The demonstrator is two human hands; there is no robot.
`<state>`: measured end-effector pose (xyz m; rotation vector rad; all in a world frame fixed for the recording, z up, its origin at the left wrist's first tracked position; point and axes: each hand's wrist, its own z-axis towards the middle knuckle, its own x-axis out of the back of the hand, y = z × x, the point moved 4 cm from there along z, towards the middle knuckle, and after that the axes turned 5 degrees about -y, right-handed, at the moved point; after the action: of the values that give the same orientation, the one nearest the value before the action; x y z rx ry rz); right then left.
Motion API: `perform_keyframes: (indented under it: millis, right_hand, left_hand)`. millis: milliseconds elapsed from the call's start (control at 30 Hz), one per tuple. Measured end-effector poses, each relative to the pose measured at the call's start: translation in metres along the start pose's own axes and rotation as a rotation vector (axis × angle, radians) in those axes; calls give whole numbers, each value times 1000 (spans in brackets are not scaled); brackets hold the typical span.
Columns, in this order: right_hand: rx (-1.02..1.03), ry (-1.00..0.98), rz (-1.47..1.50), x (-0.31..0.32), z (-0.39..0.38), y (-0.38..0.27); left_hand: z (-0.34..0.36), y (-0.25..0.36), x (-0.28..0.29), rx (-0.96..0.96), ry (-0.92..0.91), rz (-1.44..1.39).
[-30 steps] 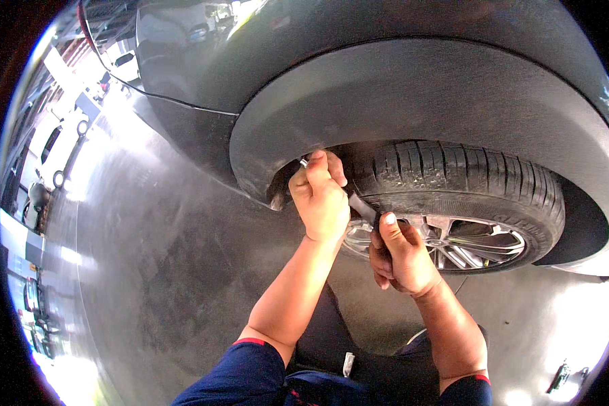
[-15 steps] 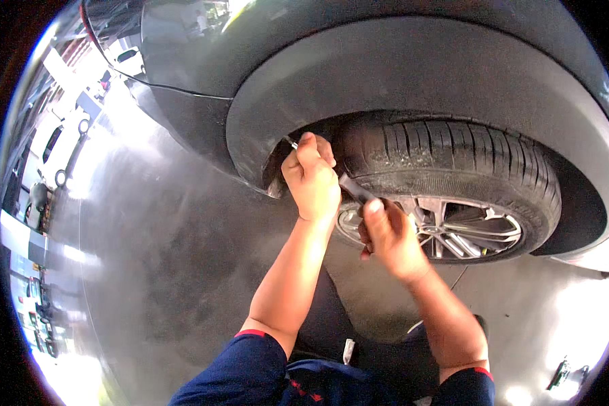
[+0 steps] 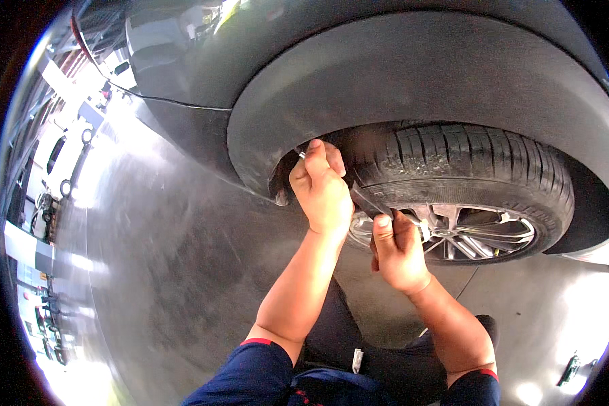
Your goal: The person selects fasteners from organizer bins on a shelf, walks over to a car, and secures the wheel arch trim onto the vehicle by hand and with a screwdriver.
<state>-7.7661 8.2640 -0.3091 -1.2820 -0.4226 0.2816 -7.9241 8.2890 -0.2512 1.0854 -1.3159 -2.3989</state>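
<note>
My left hand is closed, raised to the front lip of a dark wheel arch. A slim silver shaft pokes out past its thumb, the tip close to the arch edge. Lower and to the right, my right hand grips a dark, flattish handle, thumb along the top. That handle slants up to the left hand's wrist side; whether it joins the silver shaft is hidden by the left hand. Just behind both hands is the tire, turned outward in the arch.
The alloy wheel sits low, right of my hands. A grey car bumper curves away on the left, above a shiny floor. Parked white vehicles stand far left. My dark-trousered leg is below.
The view has shifted slightly. My right hand and the dark handle have dropped a little; the left hand keeps its place at the arch edge.
</note>
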Motion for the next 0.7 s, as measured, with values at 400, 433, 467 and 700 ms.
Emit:
perform_keyframes:
  millis: [400,433,467,700]
  right_hand:
    - [-771,-466,804,7,1,-13]
    - [-733,-452,790,9,2,-12]
    - [-682,-441,765,11,6,-13]
    - [130,40,-190,1,-6,2]
  left_hand:
    - [2,3,2,2,11,-2]
    - [3,2,-2,35,20,-16]
    - [3,1,-2,31,15,-15]
    - [0,3,-1,1,9,1]
